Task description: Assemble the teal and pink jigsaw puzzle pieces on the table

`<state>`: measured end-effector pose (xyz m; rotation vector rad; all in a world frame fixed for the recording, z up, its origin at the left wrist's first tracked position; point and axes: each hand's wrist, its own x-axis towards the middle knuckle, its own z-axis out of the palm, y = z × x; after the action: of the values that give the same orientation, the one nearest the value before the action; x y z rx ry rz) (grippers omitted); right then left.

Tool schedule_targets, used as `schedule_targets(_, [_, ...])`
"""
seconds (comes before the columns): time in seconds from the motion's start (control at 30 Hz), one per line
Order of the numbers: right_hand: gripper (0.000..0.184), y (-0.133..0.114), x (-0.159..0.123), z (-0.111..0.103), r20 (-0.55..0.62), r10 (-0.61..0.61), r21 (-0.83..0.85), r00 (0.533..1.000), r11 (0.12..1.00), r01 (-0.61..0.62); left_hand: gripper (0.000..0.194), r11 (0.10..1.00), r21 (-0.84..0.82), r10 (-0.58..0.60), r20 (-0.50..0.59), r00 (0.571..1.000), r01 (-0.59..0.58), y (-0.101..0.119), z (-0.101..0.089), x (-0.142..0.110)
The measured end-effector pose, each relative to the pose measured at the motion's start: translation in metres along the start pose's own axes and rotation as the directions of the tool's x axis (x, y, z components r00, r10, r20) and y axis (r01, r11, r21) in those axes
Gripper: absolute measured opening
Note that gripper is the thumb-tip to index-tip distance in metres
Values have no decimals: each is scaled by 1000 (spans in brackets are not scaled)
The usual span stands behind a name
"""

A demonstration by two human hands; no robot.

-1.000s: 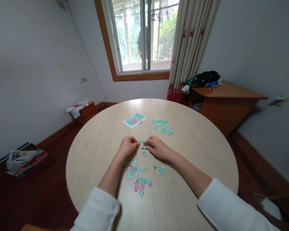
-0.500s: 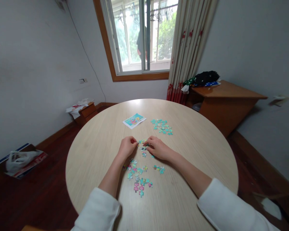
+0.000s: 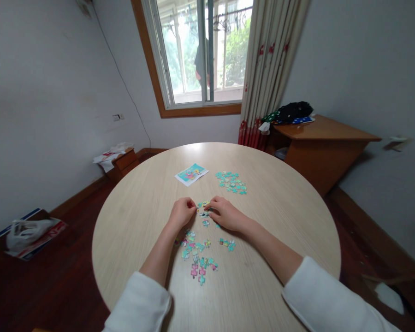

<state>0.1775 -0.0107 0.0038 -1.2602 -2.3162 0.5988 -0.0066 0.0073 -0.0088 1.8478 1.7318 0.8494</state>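
Note:
A small cluster of puzzle pieces (image 3: pixel 204 204), yellow and teal, lies between my hands on the round table. My left hand (image 3: pixel 184 212) is closed in a pinch at the cluster's left edge, its fingertips on a puzzle piece mostly hidden by them. From the right, my right hand (image 3: pixel 226 214) has bent fingers and thumb around a piece at the cluster's right side, largely covered. Just below are a dark-and-white piece (image 3: pixel 204 214) and a pink-and-teal piece (image 3: pixel 206 223). Nearer me, loose pieces (image 3: pixel 202 262) in pink, teal and yellow spread beside my left forearm.
A printed picture card (image 3: pixel 191 174) lies beyond my hands, with a pile of teal pieces (image 3: pixel 231 182) to its right. A few pieces (image 3: pixel 227 243) sit by my right forearm. Behind the round table (image 3: pixel 280 198) stand a wooden desk (image 3: pixel 332 138) and a window.
The view has shifted slightly. Both hands stay at the same cluster, with my right fingers moved only very slightly; the other pieces lie as before.

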Motion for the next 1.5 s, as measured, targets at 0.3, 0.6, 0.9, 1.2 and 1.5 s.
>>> schedule_targets(0.3, [26, 0, -1, 0, -6, -12, 1, 1000, 1000, 12, 8, 1000, 24, 7, -20, 1000, -6, 2, -1, -1])
schedule_targets(0.6, [25, -1, -1, -1, 2, -13, -25, 1000, 1000, 13, 19, 1000, -8, 16, 35, 999, -15, 6, -13, -1])
schedule_targets(0.9, [26, -1, -1, -1, 10, -9, -26, 1000, 1000, 9, 19, 998, 20, 54, 59, 997, -55, -1, -8, 1])
schedule_targets(1.2, [26, -2, -1, -2, 15, -9, -30, 1000, 1000, 9, 21, 993, 96, 54, 78, 995, -62, -2, -9, 2])
schedule_targets(1.5, [26, -1, -1, -2, 16, -12, -36, 1000, 999, 12, 19, 983, 170, 63, 66, 996, -73, -9, -7, 4])
